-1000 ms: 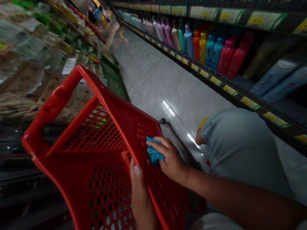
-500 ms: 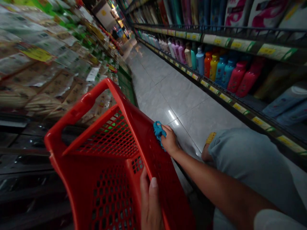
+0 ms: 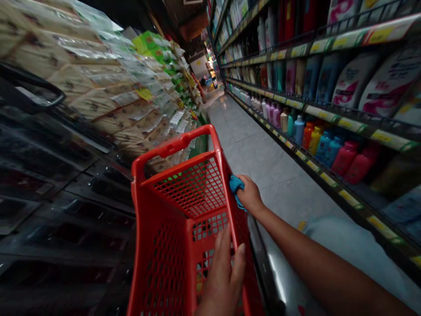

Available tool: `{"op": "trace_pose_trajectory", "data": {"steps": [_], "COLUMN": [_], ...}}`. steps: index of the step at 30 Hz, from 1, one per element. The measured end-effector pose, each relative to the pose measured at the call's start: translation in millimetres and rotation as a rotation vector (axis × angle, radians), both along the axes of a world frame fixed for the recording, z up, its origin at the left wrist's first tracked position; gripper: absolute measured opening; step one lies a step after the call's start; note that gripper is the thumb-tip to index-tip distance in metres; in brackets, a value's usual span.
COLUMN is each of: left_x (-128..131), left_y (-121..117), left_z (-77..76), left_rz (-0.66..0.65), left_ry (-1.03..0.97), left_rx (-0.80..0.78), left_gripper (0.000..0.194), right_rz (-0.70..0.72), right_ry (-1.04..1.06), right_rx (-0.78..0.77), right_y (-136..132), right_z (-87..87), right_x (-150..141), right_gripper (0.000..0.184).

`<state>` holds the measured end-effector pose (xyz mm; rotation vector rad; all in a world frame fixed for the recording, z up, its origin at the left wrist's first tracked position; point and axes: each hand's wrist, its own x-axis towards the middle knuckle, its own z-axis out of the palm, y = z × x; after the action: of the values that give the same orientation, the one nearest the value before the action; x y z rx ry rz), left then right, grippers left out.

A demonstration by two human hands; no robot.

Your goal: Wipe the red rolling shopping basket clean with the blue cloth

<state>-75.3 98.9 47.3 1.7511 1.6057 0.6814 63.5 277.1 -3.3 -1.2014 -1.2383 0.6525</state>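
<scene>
A red plastic shopping basket [image 3: 171, 245] with a perforated wall and a moulded handle stands in the aisle in front of me. My left hand [image 3: 225, 274] grips its near rim, thumb outside and fingers over the edge. My right hand [image 3: 250, 195] is closed on a blue cloth [image 3: 235, 185] and presses it against the outside of the basket's right wall, near the far top corner. My knee in light trousers [image 3: 342, 245] shows at the lower right.
Shelves of coloured bottles [image 3: 315, 140] with yellow price tags line the right side. Stacked packaged goods [image 3: 108, 101] fill the left side. A grey tiled aisle floor [image 3: 263, 162] runs away between them.
My right hand has slid the blue cloth along the basket's right wall toward its far end. The view has tilted up the aisle, and my left hand stays on the near rim.
</scene>
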Motion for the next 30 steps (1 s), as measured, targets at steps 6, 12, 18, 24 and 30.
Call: {"op": "trace_pose_trajectory", "data": {"steps": [6, 12, 18, 24, 30], "left_x": [-7.7, -21.2, -43.2, -50.0, -59.9], "left_y": [3.1, -0.4, -3.0, 1.8, 13.7], "left_z": [18.7, 36.8, 32.8, 46.8, 50.6], "left_rz": [-0.185, -0.287, -0.256, -0.311, -0.346], "left_ry": [0.014, 0.076, 0.168, 0.193, 0.186], "left_rx": [0.050, -0.006, -0.052, -0.056, -0.031], "left_gripper": [0.056, 0.059, 0.063, 0.056, 0.055], "right_rz": [0.043, -0.103, -0.149, -0.144, -0.283], "right_ry": [0.019, 0.062, 0.250, 0.095, 0.402], "right_rx": [0.039, 0.132, 0.041, 0.300, -0.432], "right_y": [-7.9, -27.4, -36.1, -20.4, -24.0], "right_z": [13.0, 1.0, -13.1, 18.8, -44.0], "right_x": [18.0, 18.0, 25.2, 42.1, 32.1], "right_gripper": [0.048, 0.046, 0.043, 0.062, 0.042]}}
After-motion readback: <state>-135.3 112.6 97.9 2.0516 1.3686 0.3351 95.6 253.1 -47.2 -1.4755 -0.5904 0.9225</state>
